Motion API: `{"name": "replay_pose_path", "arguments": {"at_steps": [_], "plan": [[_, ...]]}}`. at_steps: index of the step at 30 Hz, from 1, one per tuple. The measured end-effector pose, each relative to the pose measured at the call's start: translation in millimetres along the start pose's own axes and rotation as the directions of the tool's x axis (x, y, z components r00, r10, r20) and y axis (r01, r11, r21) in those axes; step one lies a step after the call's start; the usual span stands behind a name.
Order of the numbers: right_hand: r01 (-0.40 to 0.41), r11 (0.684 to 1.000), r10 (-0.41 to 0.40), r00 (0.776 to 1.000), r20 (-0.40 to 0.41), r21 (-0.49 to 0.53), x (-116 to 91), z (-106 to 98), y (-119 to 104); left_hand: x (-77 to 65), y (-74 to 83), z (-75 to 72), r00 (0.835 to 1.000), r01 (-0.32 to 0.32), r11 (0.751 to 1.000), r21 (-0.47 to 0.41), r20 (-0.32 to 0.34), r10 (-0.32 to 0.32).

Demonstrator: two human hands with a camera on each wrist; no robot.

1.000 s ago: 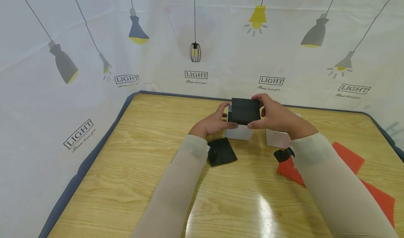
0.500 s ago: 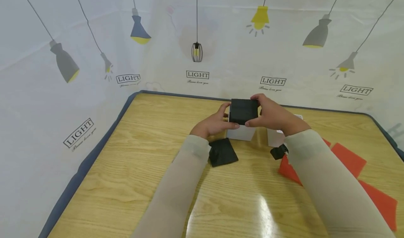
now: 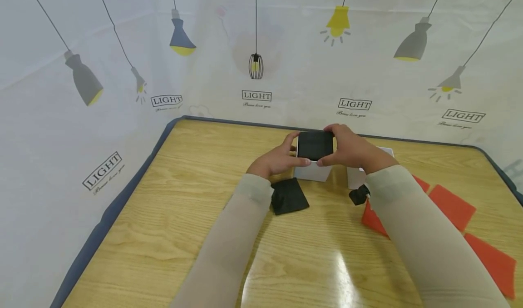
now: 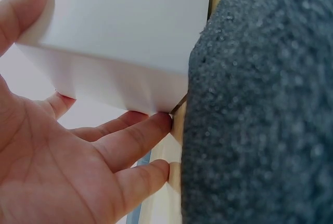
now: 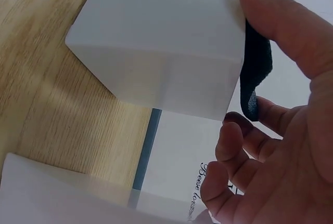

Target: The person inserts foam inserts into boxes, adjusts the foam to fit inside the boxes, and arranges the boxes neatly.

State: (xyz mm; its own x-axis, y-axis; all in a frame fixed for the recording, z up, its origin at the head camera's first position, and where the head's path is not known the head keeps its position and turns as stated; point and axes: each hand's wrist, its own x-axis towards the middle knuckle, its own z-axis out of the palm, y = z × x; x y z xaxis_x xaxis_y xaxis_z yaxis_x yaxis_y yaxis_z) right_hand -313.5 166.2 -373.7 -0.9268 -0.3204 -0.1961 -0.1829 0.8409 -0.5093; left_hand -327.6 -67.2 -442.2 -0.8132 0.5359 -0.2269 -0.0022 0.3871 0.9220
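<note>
A white box stands on the table near its back edge. Across its top lies a black foam sheet. My left hand grips the box from the left, thumb near the front rim; in the left wrist view its fingers reach along the side wall. From the right, my right hand pinches the foam at the rim. In the right wrist view, a bent foam edge sticks out between thumb and fingers. The inside of the box is hidden.
A second white box stands to the right, partly behind my right hand. A black foam square lies beside my left wrist and looms large in the left wrist view. Red foam sheets lie to the right, partly under my right forearm.
The black foam sheet has shifted left and down, from sticking out past the box's top to lying level across it. My right hand moved left with it; my left hand stayed nearly still.
</note>
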Motion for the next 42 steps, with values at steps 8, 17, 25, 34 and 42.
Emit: {"name": "replay_pose_path", "arguments": {"at_steps": [8,17,25,34,42], "plan": [[-0.022,0.999,0.022,0.999,0.029,-0.030,0.8,0.7,-1.4,-0.5,-0.1,-0.3,1.000,-0.002,1.000,-0.004,0.009,0.002],[-0.012,0.992,0.015,1.000,0.027,-0.122,-2.7,1.8,-3.5,-0.4,0.3,1.6,1.000,0.002,1.000,-0.001,0.006,-0.002],[0.116,0.958,-0.136,0.989,-0.059,-0.263,-10.5,2.6,4.6,-0.7,0.5,0.3,1.000,0.002,1.000,0.027,-0.009,-0.002],[0.302,0.825,-0.342,0.940,0.003,-0.479,-26.3,13.9,13.0,1.1,0.4,0.3,1.000,-0.013,1.000,0.024,0.014,0.012],[0.380,0.772,-0.405,0.912,0.065,-0.510,-31.8,18.1,17.8,0.1,0.5,-0.9,1.000,0.001,1.000,0.029,0.009,-0.001]]}}
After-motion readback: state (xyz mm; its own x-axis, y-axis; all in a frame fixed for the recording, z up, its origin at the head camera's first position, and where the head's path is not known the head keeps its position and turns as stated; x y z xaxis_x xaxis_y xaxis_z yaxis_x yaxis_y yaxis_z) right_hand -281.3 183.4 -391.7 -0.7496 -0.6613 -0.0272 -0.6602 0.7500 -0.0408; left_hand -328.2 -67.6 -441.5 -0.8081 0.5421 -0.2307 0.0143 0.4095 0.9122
